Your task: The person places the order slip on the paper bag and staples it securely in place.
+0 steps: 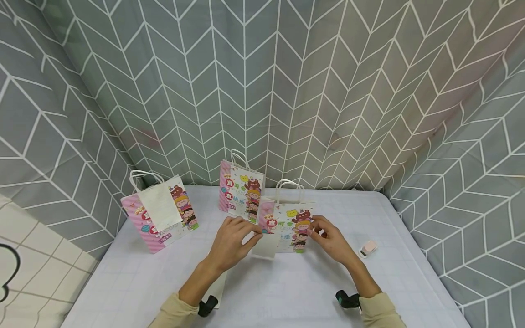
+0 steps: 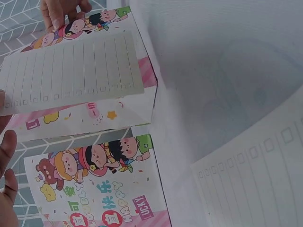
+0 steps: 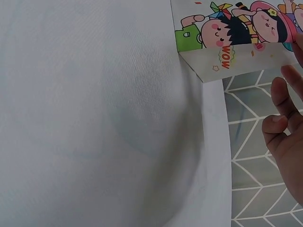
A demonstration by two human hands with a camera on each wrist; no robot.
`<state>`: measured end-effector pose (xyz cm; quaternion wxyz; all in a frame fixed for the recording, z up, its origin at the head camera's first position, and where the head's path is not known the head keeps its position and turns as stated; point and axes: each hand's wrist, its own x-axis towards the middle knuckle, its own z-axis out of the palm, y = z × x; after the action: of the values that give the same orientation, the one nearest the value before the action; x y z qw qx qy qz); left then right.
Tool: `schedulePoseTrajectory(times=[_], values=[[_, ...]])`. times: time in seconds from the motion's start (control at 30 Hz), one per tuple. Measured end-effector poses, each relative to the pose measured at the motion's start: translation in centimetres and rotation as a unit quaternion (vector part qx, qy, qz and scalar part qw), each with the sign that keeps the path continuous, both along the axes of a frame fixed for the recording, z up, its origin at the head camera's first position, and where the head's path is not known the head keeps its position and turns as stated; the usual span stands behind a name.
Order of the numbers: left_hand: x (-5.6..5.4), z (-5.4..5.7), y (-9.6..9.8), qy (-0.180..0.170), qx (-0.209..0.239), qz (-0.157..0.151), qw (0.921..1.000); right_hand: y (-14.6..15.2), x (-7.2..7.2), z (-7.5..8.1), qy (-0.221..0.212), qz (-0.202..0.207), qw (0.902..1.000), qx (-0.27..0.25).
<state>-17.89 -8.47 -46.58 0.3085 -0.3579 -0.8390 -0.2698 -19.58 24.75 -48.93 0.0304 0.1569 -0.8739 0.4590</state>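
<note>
My left hand (image 1: 235,241) pinches the edge of a lined checklist sheet (image 2: 71,71) between thumb and finger. The sheet lies across the lower left front of a cartoon-printed paper gift bag (image 1: 289,223), which stands upright with white handles up. My right hand (image 1: 330,239) grips that bag's right edge, thumb on the printed front. In the right wrist view the bag's side panel (image 3: 227,61) shows, with the other fingers curled beside it. Another lined sheet (image 2: 255,175) lies on the table, partly beneath my left forearm.
A matching gift bag (image 1: 242,191) stands behind to the left. Farther left, another bag (image 1: 135,209) leans back with a pale sheet (image 1: 160,207) over its front. A small pink and white object (image 1: 368,248) lies right of my right hand. A patterned curtain (image 1: 262,91) hangs behind the table.
</note>
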Motion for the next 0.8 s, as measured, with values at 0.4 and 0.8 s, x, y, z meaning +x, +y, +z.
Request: schedulePoseTrajectory(times=[0.4, 0.8], values=[[-0.4, 0.7, 0.9, -0.002, 0.033, -0.002, 0.9994, -1.1, 0.1, -0.2, 0.009, 0.008, 0.9999, -0.008], [-1.2, 1.9, 1.8, 0.032, 0.094, 0.01, 0.995, -2.0, 0.4, -0.2, 0.006, 0.012, 0.9998, -0.013]])
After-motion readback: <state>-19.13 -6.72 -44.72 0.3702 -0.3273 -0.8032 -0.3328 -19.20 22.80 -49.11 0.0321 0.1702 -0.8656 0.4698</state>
